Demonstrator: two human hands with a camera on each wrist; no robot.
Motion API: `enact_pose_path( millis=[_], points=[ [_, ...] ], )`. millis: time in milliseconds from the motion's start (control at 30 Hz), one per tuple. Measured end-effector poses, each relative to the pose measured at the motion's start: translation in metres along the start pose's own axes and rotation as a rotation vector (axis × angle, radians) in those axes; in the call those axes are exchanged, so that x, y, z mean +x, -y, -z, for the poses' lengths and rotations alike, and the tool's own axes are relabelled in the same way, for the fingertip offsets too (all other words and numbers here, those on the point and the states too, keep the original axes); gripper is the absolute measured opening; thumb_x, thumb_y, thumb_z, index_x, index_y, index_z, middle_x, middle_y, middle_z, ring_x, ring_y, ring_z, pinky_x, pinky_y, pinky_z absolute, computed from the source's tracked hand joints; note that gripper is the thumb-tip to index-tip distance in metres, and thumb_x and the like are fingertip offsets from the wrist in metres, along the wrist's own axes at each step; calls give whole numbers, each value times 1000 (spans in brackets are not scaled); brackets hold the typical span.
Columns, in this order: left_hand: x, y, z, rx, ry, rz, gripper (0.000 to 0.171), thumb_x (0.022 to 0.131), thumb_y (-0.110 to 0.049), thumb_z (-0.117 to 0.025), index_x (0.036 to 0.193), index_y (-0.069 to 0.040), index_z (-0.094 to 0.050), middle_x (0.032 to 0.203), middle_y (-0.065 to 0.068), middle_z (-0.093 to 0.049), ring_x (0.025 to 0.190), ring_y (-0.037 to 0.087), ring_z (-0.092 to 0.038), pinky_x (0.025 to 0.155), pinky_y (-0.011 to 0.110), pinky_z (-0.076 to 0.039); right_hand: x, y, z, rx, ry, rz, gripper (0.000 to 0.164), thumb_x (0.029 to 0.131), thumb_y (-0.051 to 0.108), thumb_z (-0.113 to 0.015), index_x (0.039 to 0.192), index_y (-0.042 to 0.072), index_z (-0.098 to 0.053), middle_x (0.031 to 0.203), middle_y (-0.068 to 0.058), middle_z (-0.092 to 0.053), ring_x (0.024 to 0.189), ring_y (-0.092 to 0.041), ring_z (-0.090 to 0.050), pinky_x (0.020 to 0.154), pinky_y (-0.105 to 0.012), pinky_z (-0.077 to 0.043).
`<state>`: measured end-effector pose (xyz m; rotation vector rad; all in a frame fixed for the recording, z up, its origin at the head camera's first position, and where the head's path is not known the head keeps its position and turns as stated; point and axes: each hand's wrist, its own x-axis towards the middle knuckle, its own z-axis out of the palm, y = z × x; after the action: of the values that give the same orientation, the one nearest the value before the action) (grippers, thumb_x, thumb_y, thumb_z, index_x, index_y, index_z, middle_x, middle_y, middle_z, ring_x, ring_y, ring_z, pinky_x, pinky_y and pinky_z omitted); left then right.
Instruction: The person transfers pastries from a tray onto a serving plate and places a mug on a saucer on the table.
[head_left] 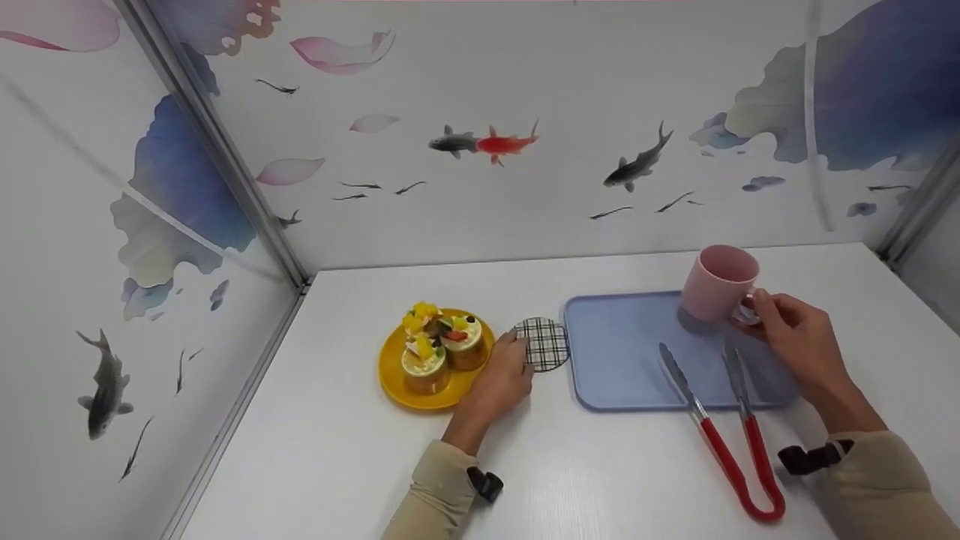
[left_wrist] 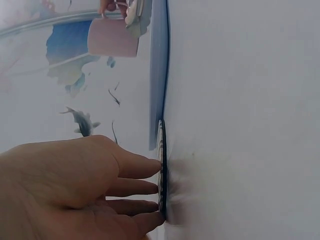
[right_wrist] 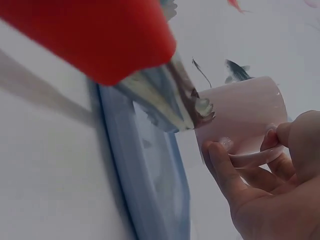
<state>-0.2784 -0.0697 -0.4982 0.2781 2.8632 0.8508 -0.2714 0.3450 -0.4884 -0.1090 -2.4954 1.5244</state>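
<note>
A round plaid coaster (head_left: 545,345) lies on the white table, against or very near the left side of a blue tray (head_left: 619,375). My left hand (head_left: 501,381) touches the coaster's left edge with its fingertips; the left wrist view shows those fingers (left_wrist: 137,165) extended to the thin disc. My right hand (head_left: 806,337) pinches the handle of a pink mug (head_left: 712,289). Over the tray's back right part, the mug is upright and appears raised, with a gap beneath its base in the left wrist view. Red-handled tongs (head_left: 724,446) lie spread, tips over the tray.
Left of my left hand stands a yellow plate (head_left: 394,375) bearing several small fruit-topped cream cups (head_left: 426,364). Behind the table rises a white panel (head_left: 465,217) painted with fish, and another panel (head_left: 45,285) closes the left side. The tongs' handle extends toward the front edge.
</note>
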Motion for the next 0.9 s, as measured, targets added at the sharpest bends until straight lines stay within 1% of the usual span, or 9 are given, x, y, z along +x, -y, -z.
enact_pose_path(
  millis=[167, 233, 300, 367, 433, 533, 600, 733, 900],
  points=[
    [1, 1, 0, -6, 11, -6, 52, 110, -15, -61, 159, -1, -50, 174, 17, -38, 161, 32, -39, 131, 49, -37, -4, 9, -4, 19, 31, 10, 66, 112, 53, -47, 150, 1, -58, 153, -28, -58, 98, 17, -68, 93, -8, -53],
    [1, 1, 1, -11, 12, -16, 51, 110, -14, -60, 158, 1, -51, 174, 19, -38, 161, 33, -39, 131, 49, -37, -5, 12, -5, 39, 45, 24, 65, 113, 51, -48, 150, -1, -57, 149, -22, -62, 100, 14, -71, 93, -9, -54],
    [1, 2, 1, -15, 12, -24, 51, 110, -13, -59, 158, 2, -51, 173, 20, -39, 161, 34, -39, 132, 49, -36, -5, 15, -7, 55, 52, 36, 63, 113, 49, -49, 149, -2, -58, 144, -13, -66, 102, 11, -73, 93, -8, -55],
    [1, 2, 2, -16, 7, -31, 50, 110, -13, -59, 157, 3, -51, 172, 21, -39, 161, 34, -40, 132, 49, -36, -6, 18, -9, 72, 60, 40, 63, 113, 48, -50, 149, -3, -58, 142, -9, -66, 103, 10, -73, 93, -9, -55],
    [2, 2, 2, -17, 2, -40, 50, 110, -12, -59, 157, 4, -51, 172, 22, -40, 160, 35, -40, 132, 49, -36, -7, 22, -12, 65, 61, 36, 63, 113, 49, -49, 150, -1, -58, 145, -12, -65, 102, 11, -73, 92, -7, -54],
    [2, 2, 2, -13, -2, -46, 51, 110, -13, -60, 157, 4, -51, 171, 22, -40, 160, 35, -41, 132, 50, -36, -11, 28, -18, 62, 63, 32, 63, 113, 50, -48, 150, 0, -58, 152, -24, -60, 103, 11, -72, 93, -7, -53],
    [1, 2, 2, -9, -2, -48, 51, 110, -13, -60, 157, 4, -51, 172, 22, -40, 160, 35, -41, 132, 49, -36, -14, 32, -22, 63, 69, 41, 62, 113, 50, -48, 150, 1, -58, 155, -28, -57, 105, 10, -73, 94, -7, -53],
    [1, 3, 2, -5, 2, -40, 51, 110, -14, -60, 158, 3, -50, 172, 21, -39, 160, 34, -41, 132, 49, -36, -19, 39, -31, 78, 91, 80, 59, 113, 47, -50, 151, 3, -59, 155, -27, -59, 107, 6, -75, 95, -10, -54],
    [2, 3, 1, -2, 8, -24, 51, 110, -14, -60, 158, 1, -50, 173, 20, -39, 161, 34, -40, 132, 49, -36, -24, 45, -41, 90, 126, 118, 54, 114, 44, -52, 149, 4, -62, 151, -25, -62, 107, 2, -76, 94, -10, -56]
  ],
)
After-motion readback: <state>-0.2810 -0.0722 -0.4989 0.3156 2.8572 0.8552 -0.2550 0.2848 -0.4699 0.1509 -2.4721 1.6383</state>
